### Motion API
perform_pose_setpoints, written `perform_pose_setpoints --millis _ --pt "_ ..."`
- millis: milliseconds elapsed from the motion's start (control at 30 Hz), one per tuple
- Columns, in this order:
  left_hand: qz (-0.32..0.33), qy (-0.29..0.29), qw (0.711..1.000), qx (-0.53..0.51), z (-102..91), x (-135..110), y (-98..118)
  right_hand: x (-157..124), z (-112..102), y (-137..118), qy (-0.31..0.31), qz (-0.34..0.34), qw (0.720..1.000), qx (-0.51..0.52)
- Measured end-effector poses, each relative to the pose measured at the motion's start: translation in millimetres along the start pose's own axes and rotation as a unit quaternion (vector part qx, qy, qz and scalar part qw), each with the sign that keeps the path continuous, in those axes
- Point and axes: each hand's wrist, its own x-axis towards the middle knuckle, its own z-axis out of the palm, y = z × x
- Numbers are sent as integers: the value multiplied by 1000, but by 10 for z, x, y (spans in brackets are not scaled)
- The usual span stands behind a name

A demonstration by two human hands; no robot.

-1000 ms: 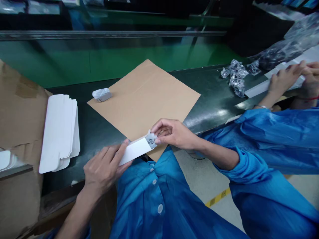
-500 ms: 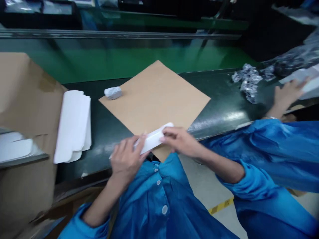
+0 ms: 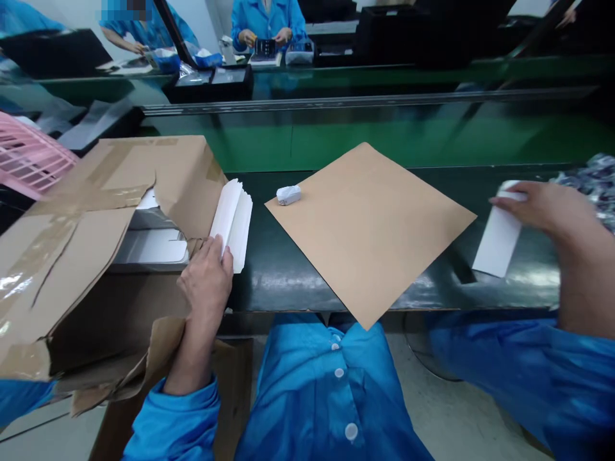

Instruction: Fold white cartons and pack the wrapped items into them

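Note:
My left hand (image 3: 206, 278) rests on the near end of a stack of flat white cartons (image 3: 234, 214), fingers curled on its edge. The stack leans against the open cardboard box (image 3: 72, 256). Far to the right, my right hand (image 3: 535, 203) grips the top end of a folded white box (image 3: 497, 246) that lies on the dark table (image 3: 298, 282). Between my hands lies a brown paper sheet (image 3: 375, 224), and a small wrapped white item (image 3: 289, 194) sits at its left corner.
The cardboard box holds more white cartons (image 3: 154, 246). A pink basket (image 3: 24, 160) stands at the far left. Crinkled plastic bags (image 3: 593, 179) lie at the right edge. A green conveyor (image 3: 384, 134) runs behind the table, and people in blue coats work beyond it.
Both hands held the white box together at the table's near edge. Now my right hand has carried it far right, and my left hand has gone left to the carton stack. The view swung left.

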Motion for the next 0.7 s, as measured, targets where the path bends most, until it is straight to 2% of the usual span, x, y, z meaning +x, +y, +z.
perform_pose_setpoints --millis 100,200,267,300,333,400,433,467,533,567,600,633,667,700 --pt "-24 40 999 -19 -12 -32 15 35 74 -77 -145 59 977 145" --pt "-25 82 995 -52 2 -54 -44 167 25 62 -174 100 962 183" --pt "-25 115 990 -76 9 -57 -84 200 -63 79 -136 107 977 127" --pt "-24 136 987 -85 10 -58 -85 156 -116 17 -97 101 986 92" --pt "-20 162 982 -92 8 -61 -61 52 -170 -106 -49 85 993 70" --pt "8 225 969 -100 7 -89 89 -362 -258 -534 21 20 994 109" --pt "41 261 959 -106 9 -125 222 -660 -281 -823 -4 -23 976 216" --pt "90 292 944 -120 12 -180 387 -991 -283 -1142 -87 -77 928 355" --pt "218 305 912 -166 5 -354 751 -1631 -222 -1778 -193 -163 860 443" --pt "284 275 897 -197 -13 -461 909 -1881 -169 -2045 -244 -184 788 534" --pt "338 218 888 -224 -47 -568 1023 -2056 -115 -2249 -267 -175 730 605" --pt "367 162 880 -255 -96 -660 1082 -2151 -70 -2377 -283 -153 695 643" --pt "367 116 876 -290 -160 -722 1083 -2172 -44 -2426 -304 -152 665 665" --pt "321 99 882 -330 -235 -747 1031 -2135 -44 -2407 -338 -173 648 660"
